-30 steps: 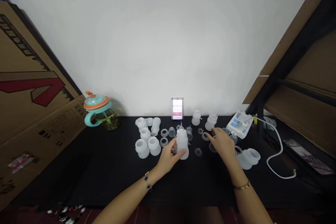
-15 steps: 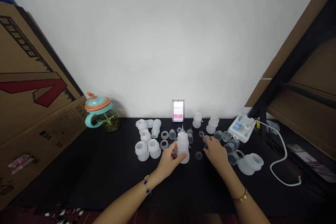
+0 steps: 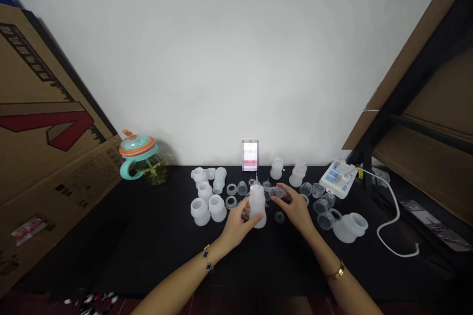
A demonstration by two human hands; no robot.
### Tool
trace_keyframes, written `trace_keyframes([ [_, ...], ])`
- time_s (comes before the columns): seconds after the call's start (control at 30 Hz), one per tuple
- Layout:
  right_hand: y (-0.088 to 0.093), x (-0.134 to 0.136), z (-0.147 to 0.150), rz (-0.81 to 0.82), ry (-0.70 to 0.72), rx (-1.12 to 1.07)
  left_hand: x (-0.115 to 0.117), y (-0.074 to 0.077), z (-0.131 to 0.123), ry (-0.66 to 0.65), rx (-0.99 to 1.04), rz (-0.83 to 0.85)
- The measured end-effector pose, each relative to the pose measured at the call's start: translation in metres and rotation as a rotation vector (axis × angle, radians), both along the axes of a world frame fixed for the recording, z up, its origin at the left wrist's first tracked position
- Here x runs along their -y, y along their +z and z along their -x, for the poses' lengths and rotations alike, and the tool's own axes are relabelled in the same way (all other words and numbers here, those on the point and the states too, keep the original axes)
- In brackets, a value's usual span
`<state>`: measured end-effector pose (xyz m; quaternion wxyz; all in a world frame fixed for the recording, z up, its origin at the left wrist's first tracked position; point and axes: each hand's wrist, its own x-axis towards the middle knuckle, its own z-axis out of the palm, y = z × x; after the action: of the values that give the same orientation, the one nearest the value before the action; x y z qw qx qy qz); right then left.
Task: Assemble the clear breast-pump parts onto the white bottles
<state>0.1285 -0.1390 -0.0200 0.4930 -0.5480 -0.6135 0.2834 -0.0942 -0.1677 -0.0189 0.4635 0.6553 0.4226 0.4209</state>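
My left hand [image 3: 236,225] is wrapped round the lower half of an upright translucent white bottle [image 3: 257,203] standing on the black table [image 3: 155,236]. My right hand [image 3: 295,209] is just right of that bottle and pinches a small clear cap [image 3: 278,192], held close to the bottle's neck. Clear rings [image 3: 231,189] and small clear cups [image 3: 317,190] lie scattered around both hands.
Several open white bottles [image 3: 200,209] cluster left of my hands; two more [image 3: 276,168] stand by the wall. A teal and orange lidded cup [image 3: 138,160] sits far left beside cardboard boxes [image 3: 44,133]. A white device [image 3: 339,177] with a cable [image 3: 391,226] and a tipped bottle [image 3: 349,229] are at right.
My right hand has picked up a small clear cap from among the loose parts at right and carried it left to the bottle. My left hand has kept hold of the bottle.
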Motion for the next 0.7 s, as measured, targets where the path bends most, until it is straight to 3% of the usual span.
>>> trace_keyframes([
  [0.13,0.0042,0.0002,0.0051,0.106,0.081,-0.436,-0.0007,0.0005,0.0002,0.009,-0.013,-0.010],
  [0.23,0.0033,-0.0008,0.0068,0.142,0.089,-0.620,-0.0013,0.0010,0.0000,0.010,-0.008,-0.014],
  [0.53,0.0021,-0.0056,0.0028,0.231,0.152,-0.799,-0.0053,-0.0044,-0.0012,0.024,0.058,0.019],
  [0.7,0.0065,-0.0031,0.0043,0.269,0.237,-0.856,-0.0087,-0.0046,-0.0017,-0.012,0.263,0.078],
])
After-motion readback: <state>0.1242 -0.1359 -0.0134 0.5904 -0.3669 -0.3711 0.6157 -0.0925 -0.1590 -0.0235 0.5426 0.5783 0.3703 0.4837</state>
